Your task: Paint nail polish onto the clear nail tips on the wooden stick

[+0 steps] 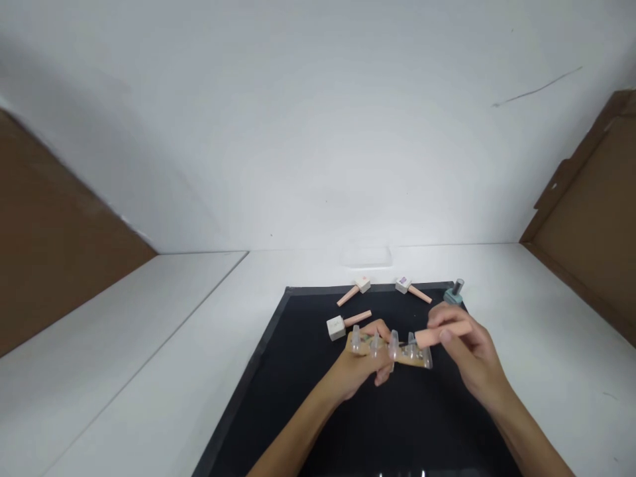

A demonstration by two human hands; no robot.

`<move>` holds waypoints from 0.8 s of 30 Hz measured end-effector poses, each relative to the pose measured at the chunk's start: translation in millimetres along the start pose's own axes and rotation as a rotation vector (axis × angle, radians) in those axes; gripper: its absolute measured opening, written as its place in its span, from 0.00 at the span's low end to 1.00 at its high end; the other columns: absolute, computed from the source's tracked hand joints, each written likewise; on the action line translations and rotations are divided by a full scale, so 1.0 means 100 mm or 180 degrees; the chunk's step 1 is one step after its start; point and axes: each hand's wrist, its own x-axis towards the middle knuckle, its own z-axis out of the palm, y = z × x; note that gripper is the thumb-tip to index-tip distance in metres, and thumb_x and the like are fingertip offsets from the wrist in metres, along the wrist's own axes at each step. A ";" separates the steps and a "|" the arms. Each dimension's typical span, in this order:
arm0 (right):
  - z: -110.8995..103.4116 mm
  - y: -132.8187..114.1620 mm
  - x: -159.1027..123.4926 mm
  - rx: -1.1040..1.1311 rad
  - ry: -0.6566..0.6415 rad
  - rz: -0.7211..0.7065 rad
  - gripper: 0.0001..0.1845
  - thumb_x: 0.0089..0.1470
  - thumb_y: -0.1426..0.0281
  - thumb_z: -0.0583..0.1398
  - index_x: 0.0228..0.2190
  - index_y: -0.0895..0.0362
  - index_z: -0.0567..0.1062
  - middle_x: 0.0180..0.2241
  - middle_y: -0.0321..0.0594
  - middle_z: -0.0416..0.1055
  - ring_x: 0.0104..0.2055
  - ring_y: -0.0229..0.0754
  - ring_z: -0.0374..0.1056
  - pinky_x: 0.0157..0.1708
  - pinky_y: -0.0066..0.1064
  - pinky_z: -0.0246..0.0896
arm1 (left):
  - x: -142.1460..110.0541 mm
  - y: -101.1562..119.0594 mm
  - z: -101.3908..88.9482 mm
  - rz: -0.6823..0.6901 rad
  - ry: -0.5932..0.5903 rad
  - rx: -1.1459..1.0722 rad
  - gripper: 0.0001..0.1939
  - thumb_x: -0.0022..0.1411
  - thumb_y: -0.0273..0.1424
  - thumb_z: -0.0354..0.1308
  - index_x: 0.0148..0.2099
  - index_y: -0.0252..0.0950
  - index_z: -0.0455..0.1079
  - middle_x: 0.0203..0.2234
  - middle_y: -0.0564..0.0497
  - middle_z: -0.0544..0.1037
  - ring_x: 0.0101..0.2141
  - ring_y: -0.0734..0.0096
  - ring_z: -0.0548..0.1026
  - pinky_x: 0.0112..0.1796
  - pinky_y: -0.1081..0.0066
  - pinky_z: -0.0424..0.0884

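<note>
My left hand [360,368] is closed on a clear strip of several false nail tips [392,350], held level above the black mat [278,397]. My right hand [470,361] pinches the peach handle of a nail polish brush [442,334], its tip touching the strip near the right end. The open teal polish bottle [454,293] stands just behind my right hand at the mat's far right corner.
Three more polish bottles with peach caps lie on the mat: one white [342,324] left of my hands, two [355,290] [411,288] at the far edge. The mat lies on a white table [149,344]. Brown cardboard panels [586,252] stand at both sides.
</note>
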 end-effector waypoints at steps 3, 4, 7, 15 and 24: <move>0.00 0.00 0.01 -0.0291 -0.0459 -0.0180 0.12 0.59 0.58 0.59 0.30 0.52 0.75 0.26 0.36 0.68 0.30 0.39 0.67 0.29 0.27 0.63 | -0.01 -0.05 -0.02 -0.0022 -0.0217 -0.0045 0.22 0.47 0.41 0.70 0.27 0.36 0.59 0.09 0.62 0.64 0.11 0.84 0.59 0.15 0.81 0.56; 0.00 0.00 0.01 -0.0397 -0.0530 -0.0245 0.12 0.60 0.59 0.58 0.30 0.52 0.75 0.26 0.35 0.67 0.30 0.39 0.66 0.29 0.27 0.63 | -0.01 -0.07 -0.02 -0.0053 -0.0289 -0.0055 0.22 0.47 0.41 0.70 0.27 0.36 0.60 0.09 0.62 0.65 0.11 0.84 0.60 0.15 0.81 0.56; -0.02 0.03 0.02 -0.0590 -0.0358 -0.0390 0.11 0.61 0.60 0.57 0.30 0.51 0.73 0.27 0.35 0.67 0.30 0.38 0.65 0.29 0.26 0.62 | -0.02 -0.12 -0.03 -0.0136 -0.0428 -0.0076 0.21 0.48 0.40 0.70 0.28 0.36 0.60 0.10 0.61 0.66 0.11 0.85 0.60 0.15 0.82 0.57; -0.07 0.09 -0.01 -0.0427 -0.0574 -0.0437 0.09 0.63 0.61 0.56 0.32 0.51 0.71 0.27 0.35 0.65 0.32 0.39 0.63 0.31 0.28 0.62 | 0.01 -0.18 -0.09 -0.0132 -0.0606 -0.0263 0.21 0.47 0.39 0.71 0.27 0.35 0.61 0.13 0.60 0.68 0.11 0.86 0.62 0.13 0.83 0.58; -0.07 0.10 -0.02 -0.0175 -0.0614 -0.0374 0.11 0.64 0.61 0.54 0.33 0.51 0.71 0.27 0.36 0.63 0.31 0.41 0.62 0.30 0.31 0.60 | -0.03 -0.20 -0.07 -0.0182 -0.0870 -0.0519 0.19 0.48 0.35 0.71 0.27 0.34 0.62 0.15 0.59 0.68 0.12 0.86 0.63 0.13 0.84 0.59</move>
